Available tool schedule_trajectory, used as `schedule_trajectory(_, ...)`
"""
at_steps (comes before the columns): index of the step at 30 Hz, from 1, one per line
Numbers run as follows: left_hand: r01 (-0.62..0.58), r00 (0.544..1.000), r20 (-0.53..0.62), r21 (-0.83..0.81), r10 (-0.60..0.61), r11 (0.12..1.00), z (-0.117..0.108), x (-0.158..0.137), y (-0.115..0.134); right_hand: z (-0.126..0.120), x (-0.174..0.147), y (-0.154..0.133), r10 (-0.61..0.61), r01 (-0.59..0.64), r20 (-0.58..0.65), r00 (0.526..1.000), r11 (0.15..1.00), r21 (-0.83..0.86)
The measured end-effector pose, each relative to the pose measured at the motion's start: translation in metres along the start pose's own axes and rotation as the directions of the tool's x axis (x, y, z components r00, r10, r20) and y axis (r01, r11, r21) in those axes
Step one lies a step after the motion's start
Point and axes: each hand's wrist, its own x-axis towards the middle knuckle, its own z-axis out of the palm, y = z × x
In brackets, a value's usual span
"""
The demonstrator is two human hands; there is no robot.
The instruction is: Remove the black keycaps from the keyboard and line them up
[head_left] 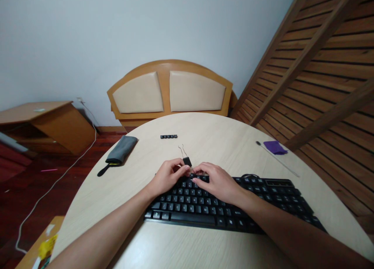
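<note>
Two-handed, seemingly fits puller to keyboard at lower centre of frame, with left hand and right hand curled close, hold too hidden to tell, and probably needs upward pull next.

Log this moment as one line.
left hand: at puller; right hand: over keyboard; keycaps: row beyond keyboard; pouch: left of keyboard

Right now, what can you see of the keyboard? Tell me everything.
The keyboard is black and plastic-looking, with pale markings. It lies on the pale tabletop, its long space bar on the near side and a dark cable looped behind. The left hand and right hand cover part of its back edge; contact is unclear.
</note>
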Motion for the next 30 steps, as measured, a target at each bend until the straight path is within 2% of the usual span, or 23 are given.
schedule_trajectory(7, -0.019, 0.999, -0.042, 0.045, 0.021, 0.999, 0.0007, 0.0003, -0.0043, 0.0027, -0.0006, 0.0037, 0.031, -0.029, -0.010, 0.999, 0.986, 0.164)
schedule_trajectory(12, -0.013, 0.999, -0.033, 0.062, 0.015, 0.998, 0.0015, 0.0002, -0.0059, 0.0040, -0.0012, 0.0030, 0.001, 0.008, -0.031, 1.000, 0.954, 0.300)
schedule_trajectory(19, -0.013, 0.999, -0.030, 0.075, 0.015, 0.997, 0.0013, 0.0008, -0.0037, 0.0000, -0.0013, 0.0002, -0.041, 0.046, -0.028, 0.999, 0.980, 0.193)
schedule_trajectory(24, -0.024, 1.000, -0.016, 0.083, 0.025, 0.996, 0.0009, -0.0002, -0.0016, 0.0004, -0.0014, 0.0012, -0.011, 0.014, -0.018, 1.000, 0.984, 0.179)
schedule_trajectory(30, -0.053, 0.999, -0.002, 0.173, 0.054, 0.984, 0.0001, -0.0015, -0.0018, 0.0010, -0.0016, 0.0036, -0.009, 0.011, -0.015, 1.000, 0.983, 0.182)
